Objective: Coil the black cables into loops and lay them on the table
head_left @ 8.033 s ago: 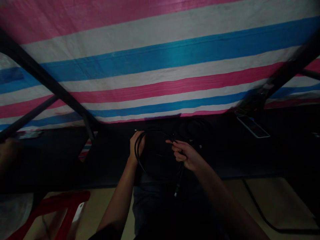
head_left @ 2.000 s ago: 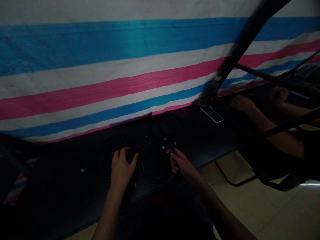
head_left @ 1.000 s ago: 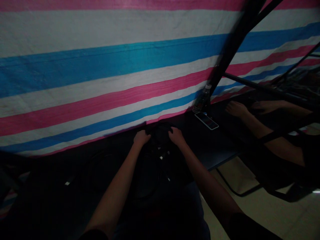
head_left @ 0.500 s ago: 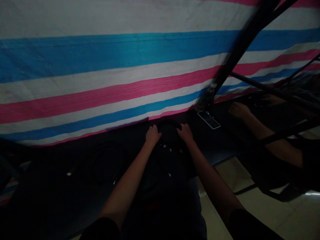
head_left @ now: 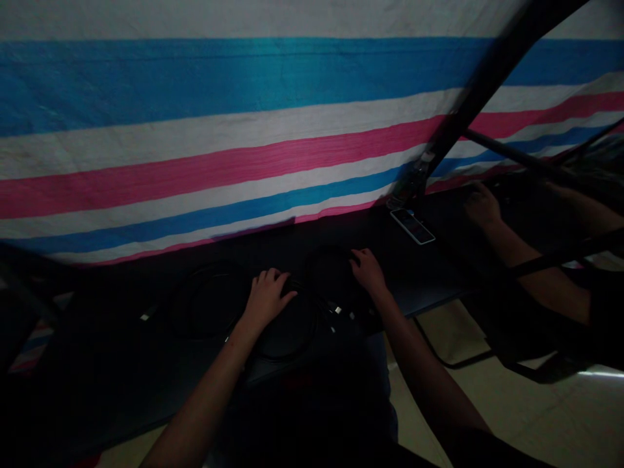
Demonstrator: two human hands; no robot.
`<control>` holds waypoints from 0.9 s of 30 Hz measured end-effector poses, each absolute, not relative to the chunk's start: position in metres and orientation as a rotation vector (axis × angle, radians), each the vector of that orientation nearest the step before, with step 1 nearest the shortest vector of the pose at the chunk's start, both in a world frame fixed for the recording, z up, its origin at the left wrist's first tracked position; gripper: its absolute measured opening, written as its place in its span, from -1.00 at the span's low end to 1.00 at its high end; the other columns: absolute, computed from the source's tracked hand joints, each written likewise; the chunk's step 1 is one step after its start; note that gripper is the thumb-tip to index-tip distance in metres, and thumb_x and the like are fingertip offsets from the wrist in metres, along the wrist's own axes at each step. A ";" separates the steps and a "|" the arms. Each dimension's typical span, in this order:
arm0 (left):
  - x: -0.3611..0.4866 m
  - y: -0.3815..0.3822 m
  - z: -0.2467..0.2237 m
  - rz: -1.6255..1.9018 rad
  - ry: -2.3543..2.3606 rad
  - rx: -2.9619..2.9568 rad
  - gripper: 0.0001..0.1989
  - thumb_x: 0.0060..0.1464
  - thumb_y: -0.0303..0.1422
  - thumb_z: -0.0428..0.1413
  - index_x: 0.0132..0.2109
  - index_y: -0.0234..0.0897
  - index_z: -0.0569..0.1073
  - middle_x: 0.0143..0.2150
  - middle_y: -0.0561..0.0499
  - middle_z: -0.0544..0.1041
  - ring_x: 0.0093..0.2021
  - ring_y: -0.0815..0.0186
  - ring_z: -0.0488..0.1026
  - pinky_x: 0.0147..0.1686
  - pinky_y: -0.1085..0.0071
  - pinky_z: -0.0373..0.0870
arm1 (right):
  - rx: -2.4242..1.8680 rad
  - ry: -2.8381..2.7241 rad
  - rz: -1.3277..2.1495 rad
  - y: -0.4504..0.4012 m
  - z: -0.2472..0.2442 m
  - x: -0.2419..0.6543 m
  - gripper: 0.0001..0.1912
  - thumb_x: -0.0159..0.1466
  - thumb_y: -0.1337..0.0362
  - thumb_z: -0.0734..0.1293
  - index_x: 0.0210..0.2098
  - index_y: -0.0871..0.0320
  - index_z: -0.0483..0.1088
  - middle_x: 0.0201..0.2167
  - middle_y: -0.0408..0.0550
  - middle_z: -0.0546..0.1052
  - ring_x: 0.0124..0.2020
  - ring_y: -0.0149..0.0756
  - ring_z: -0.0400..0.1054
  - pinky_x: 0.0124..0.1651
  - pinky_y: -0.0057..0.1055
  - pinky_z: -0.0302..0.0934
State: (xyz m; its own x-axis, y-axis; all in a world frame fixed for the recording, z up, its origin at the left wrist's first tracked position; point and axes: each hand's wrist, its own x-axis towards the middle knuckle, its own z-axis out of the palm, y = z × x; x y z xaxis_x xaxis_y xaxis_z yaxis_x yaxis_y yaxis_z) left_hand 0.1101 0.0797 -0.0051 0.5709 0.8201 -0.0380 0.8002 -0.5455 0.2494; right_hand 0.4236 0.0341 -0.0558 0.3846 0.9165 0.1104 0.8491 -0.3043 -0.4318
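Observation:
Three coiled black cables lie on the dark tabletop, hard to make out in the dim light. My left hand rests with spread fingers over the upper left of the middle coiled cable. At the rim of the right coiled cable is my right hand, its fingers loosely bent and apart, fingertips at the cable's edge. Pale metal connectors show between these two coils. The left coiled cable lies beyond my left wrist, its light plug pointing out to the left.
A phone lies on the dark table, beside a clear bottle. A black metal frame slants up on the right. Another person's hand is past it. A striped sheet hangs behind the table.
My left hand has left the right coil and moved left and nearer, opening over the middle coil. My right hand stays by the right coil, its fingers looser. The view has shifted slightly.

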 end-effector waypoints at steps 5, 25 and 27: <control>0.103 0.073 -0.015 0.080 1.302 2.606 -0.80 0.32 -0.33 0.05 0.02 -0.26 0.48 -0.01 -0.18 0.49 0.02 0.06 0.39 0.03 0.17 0.32 | -2.210 -1.544 0.206 0.035 -0.051 0.411 -0.57 0.35 0.33 0.24 0.17 0.27 0.46 0.02 0.23 0.45 0.00 -0.02 0.41 0.09 -0.17 0.29; 0.058 -0.002 0.028 0.055 1.305 2.278 -0.75 0.38 -0.32 -0.10 0.05 -0.23 0.41 -0.10 -0.16 0.62 -0.16 0.10 0.61 -0.21 0.28 0.45 | -2.013 -1.382 0.285 0.011 -0.044 0.400 -0.60 0.25 0.30 0.31 0.06 0.28 0.50 -0.02 0.23 0.52 0.04 0.01 0.41 0.21 -0.06 0.23; 0.043 -0.004 0.044 0.170 1.229 2.149 -0.73 0.36 -0.26 -0.09 0.02 -0.19 0.46 -0.11 -0.11 0.63 -0.14 0.13 0.61 -0.15 0.29 0.47 | -1.980 -1.336 0.297 0.005 -0.039 0.398 -0.61 0.24 0.30 0.31 0.03 0.31 0.50 -0.02 0.26 0.52 0.05 0.03 0.40 0.22 -0.03 0.22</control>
